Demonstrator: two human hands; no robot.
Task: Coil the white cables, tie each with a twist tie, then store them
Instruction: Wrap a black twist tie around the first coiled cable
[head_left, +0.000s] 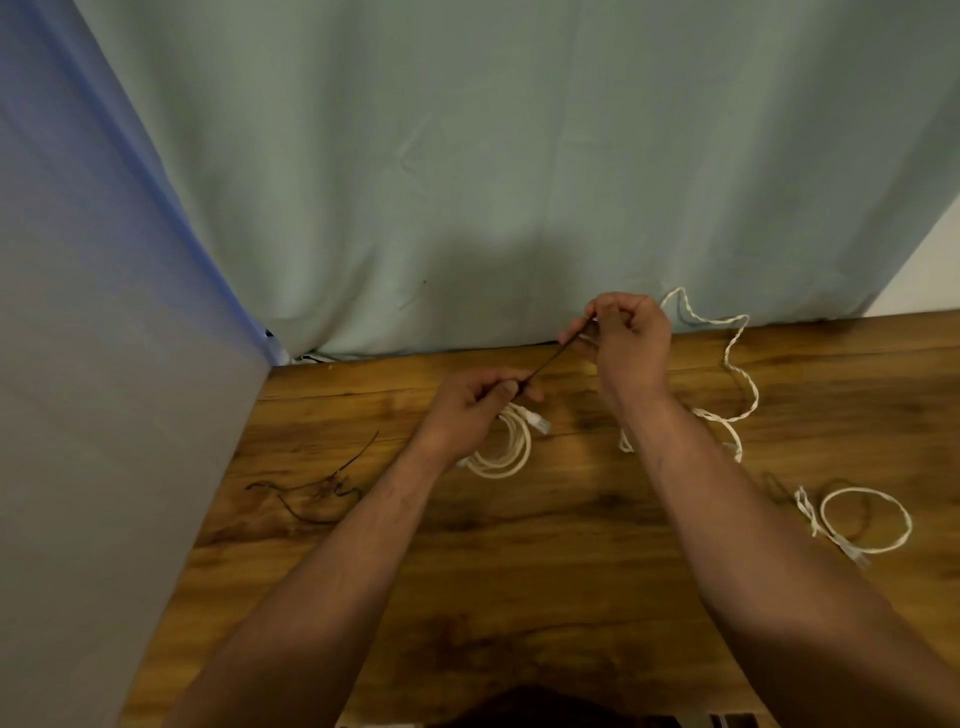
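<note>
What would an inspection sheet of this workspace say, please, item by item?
Surface: wooden table, dark-grained.
Job's things: twist tie stretched between both hands; spare ties lying at left.
Clutter: indistinct shapes at the near edge only.
Grippers: left hand pinches the tie's lower end; right hand pinches its upper end.
Cables: coiled cable beneath the left hand; loose cable uncoiled beyond the right arm; second coil at far right.
Surroundings: green cloth behind; grey panel at left.
</note>
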